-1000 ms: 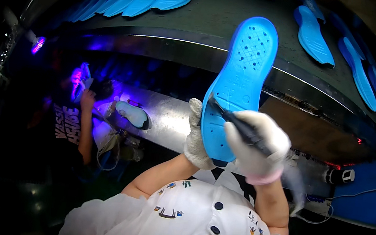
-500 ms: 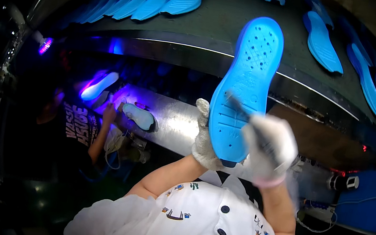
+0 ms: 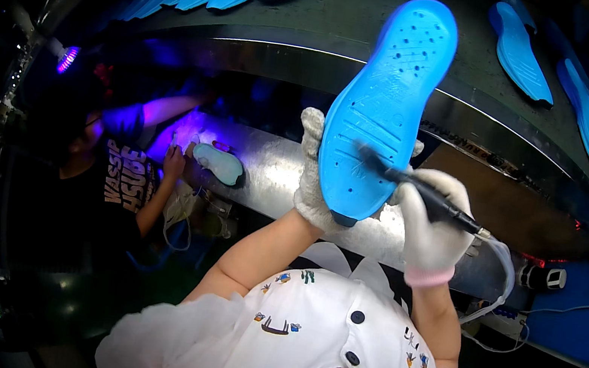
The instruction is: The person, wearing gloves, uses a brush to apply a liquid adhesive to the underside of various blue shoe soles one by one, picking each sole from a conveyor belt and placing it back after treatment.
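Observation:
A bright blue shoe sole (image 3: pixel 393 84) stands tilted up in front of me, with holes at its far end and ridges nearer to me. My left hand (image 3: pixel 314 179), in a whitish knit glove, grips its near end from behind and the left side; some fingertips show past the right edge. In my gloved right hand (image 3: pixel 433 224) is a black glue brush (image 3: pixel 436 201) with a clear hose (image 3: pixel 505 276) at its back end. The brush tip, smeared by motion, is at the ridged part of the sole. The right fingers are closed round the handle.
Beyond lies a dark conveyor belt (image 3: pixel 379 25) carrying several blue soles (image 3: pixel 520 50) at left and right. A metal bench (image 3: pixel 271 188) runs below it. At left sits a co-worker (image 3: pixel 121 173) under violet light, near a pale sole (image 3: pixel 217 163).
The sole has come slightly nearer and lower in view. My right hand has turned so that the brush handle and hose show. At left, the co-worker's glowing sole is gone from view.

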{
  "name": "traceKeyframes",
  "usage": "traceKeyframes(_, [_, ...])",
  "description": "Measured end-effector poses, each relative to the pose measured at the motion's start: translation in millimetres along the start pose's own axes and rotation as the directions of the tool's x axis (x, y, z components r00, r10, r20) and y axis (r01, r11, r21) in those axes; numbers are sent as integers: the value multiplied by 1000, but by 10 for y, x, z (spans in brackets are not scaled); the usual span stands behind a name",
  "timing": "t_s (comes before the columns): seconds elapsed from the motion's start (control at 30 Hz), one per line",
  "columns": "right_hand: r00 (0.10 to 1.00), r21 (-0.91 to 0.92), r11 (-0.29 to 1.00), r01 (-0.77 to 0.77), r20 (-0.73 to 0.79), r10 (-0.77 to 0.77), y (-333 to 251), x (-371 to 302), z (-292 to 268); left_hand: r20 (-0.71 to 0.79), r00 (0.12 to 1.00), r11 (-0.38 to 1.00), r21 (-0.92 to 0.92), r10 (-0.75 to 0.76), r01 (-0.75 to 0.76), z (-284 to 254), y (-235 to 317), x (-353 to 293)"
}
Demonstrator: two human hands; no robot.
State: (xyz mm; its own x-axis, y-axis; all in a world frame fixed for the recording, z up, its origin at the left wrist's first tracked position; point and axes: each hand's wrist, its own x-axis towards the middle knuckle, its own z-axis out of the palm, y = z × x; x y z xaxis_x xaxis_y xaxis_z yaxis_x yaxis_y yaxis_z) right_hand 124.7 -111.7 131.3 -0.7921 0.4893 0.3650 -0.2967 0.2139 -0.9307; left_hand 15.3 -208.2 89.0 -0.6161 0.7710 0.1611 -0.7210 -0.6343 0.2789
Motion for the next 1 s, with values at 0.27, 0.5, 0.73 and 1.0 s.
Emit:
traceKeyframes(0.27, [979, -19, 993, -117, 166, 119, -45, 31, -7, -29, 984, 979, 96, -178, 180, -110, 305, 105])
traceKeyframes(0.5, [665, -297, 759, 579, 711, -228, -130, 120, -174, -120, 943, 914, 235, -310, 330, -255, 562, 127])
traceKeyframes(0.73, [654, -359, 707, 609, 732, -191, -117, 72, -149, 65, 944, 891, 358, -323, 280, -487, 760, 282])
traceKeyframes(1.0, [679, -431, 656, 620, 713, -174, -232, 65, -258, -64, 948, 869, 384, -312, 312, -409, 801, 330])
